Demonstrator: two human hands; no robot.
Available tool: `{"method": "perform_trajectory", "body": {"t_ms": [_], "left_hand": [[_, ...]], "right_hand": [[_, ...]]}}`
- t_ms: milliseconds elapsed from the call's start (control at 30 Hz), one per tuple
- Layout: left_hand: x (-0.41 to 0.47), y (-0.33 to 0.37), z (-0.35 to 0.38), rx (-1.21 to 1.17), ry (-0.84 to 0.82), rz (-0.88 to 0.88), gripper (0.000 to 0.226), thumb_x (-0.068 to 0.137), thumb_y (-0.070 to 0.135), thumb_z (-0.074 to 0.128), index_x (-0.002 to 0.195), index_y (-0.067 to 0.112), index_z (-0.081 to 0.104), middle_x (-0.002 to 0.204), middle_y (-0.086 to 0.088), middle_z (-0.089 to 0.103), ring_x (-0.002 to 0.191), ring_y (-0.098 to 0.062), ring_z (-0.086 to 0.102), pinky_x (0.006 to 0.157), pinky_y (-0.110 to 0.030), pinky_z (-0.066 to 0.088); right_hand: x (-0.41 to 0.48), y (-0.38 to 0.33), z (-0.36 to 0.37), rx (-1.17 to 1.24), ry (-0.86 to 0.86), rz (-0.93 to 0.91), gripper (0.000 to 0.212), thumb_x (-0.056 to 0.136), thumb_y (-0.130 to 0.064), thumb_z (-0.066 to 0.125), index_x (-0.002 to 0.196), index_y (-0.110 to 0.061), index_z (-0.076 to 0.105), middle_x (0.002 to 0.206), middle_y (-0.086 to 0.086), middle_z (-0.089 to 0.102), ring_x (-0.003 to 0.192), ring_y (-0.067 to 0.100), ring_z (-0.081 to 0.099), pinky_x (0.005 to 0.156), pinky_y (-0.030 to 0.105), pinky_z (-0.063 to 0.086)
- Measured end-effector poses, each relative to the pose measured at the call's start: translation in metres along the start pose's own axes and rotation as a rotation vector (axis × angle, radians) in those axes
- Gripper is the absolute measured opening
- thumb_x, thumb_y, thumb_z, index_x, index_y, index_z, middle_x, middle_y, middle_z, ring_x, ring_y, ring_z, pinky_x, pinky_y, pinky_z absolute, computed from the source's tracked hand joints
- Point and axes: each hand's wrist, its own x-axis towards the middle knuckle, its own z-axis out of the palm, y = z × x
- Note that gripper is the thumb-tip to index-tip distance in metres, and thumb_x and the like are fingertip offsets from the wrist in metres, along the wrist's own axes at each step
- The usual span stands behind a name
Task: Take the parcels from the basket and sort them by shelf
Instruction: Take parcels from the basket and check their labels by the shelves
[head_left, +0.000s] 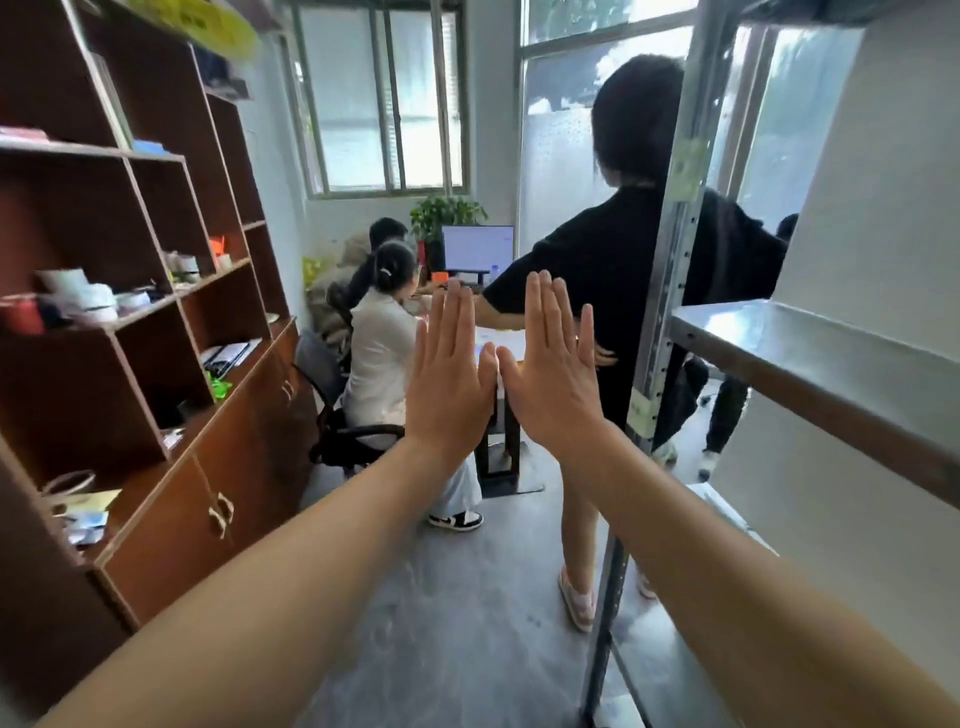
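Note:
My left hand (451, 371) and my right hand (553, 364) are stretched out in front of me at chest height, backs toward me, fingers straight and pointing up. The thumbs almost touch in the middle. Neither hand holds anything. A metal shelf rack (810, 345) stands at my right, its grey boards bare where I can see them. No basket and no parcels are in view.
A brown wooden cabinet (171, 332) with open shelves of small items fills the left side. A person in black (623, 291) stands close ahead beside the rack post. Two people sit at a desk with a monitor (477, 248) under the window. Grey floor runs between cabinet and rack.

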Motion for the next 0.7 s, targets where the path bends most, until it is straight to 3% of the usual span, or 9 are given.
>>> {"method": "perform_trajectory", "body": {"t_ms": [233,500,700], "left_hand": [[0.034,-0.014,-0.029,-0.098,0.03,0.176,0.06,0.105,0.024,0.033,0.156,0.009,0.007,0.165,-0.005,0.001,0.152,-0.015,-0.005,0.124,-0.035,-0.001],[0.028,0.001,-0.018,-0.259,-0.084,0.285,0.06,0.105,0.024,0.032,0.156,0.01,0.005,0.165,-0.004,-0.002,0.152,-0.017,-0.006,0.124,-0.038,-0.001],[-0.016,0.066,-0.002,-0.416,-0.197,0.416,0.059,0.106,0.033,0.022,0.157,0.011,0.002,0.165,-0.003,-0.006,0.151,-0.016,-0.011,0.124,-0.044,0.005]], "right_hand": [[0.01,-0.025,-0.018,-0.197,0.061,0.139,0.076,0.101,-0.042,0.034,0.156,-0.008,-0.006,0.165,0.006,-0.007,0.151,0.018,-0.01,0.122,0.046,-0.005],[-0.021,-0.042,-0.045,-0.357,0.166,0.299,0.074,0.101,-0.048,0.039,0.157,-0.011,0.008,0.165,0.004,0.003,0.15,0.016,-0.008,0.121,0.042,-0.006],[-0.078,-0.022,-0.099,-0.464,0.099,0.481,0.077,0.099,-0.059,0.022,0.156,-0.019,-0.01,0.163,-0.002,-0.017,0.149,0.014,-0.017,0.121,0.042,-0.011]]}}
